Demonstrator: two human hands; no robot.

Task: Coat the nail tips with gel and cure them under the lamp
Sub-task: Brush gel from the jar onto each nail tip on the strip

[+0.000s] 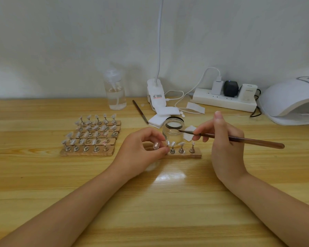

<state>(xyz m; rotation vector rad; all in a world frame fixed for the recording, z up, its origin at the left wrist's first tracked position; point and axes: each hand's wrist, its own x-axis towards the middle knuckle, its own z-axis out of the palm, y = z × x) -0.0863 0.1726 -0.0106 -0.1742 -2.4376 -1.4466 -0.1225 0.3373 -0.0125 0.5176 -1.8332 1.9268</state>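
A person's bare forearms reach across a pale wooden desk (43,175) set against a white wall. The left hand (143,147) curls its fingers and thumb around one clear nail tip (169,143) on its metal stand, at the left end of a short wooden holder strip (194,155) that carries further tips to the right. The right hand (225,139) pinches a brown-handled brush (239,139), whose dark bristle end reaches the rim of an open glass jar (173,130) standing just behind the strip. To the left lie five more wooden strips (89,138), side by side, each lined with mounted tips. Behind the jar are white cotton pads (161,114), a second brush (140,111), a clear pump bottle (115,91) and the clip base of a white desk lamp (155,93). A power strip (223,100) with plugged adapters sits by the wall, and the white curing lamp (291,102) stands at the far right, well apart from the tips.
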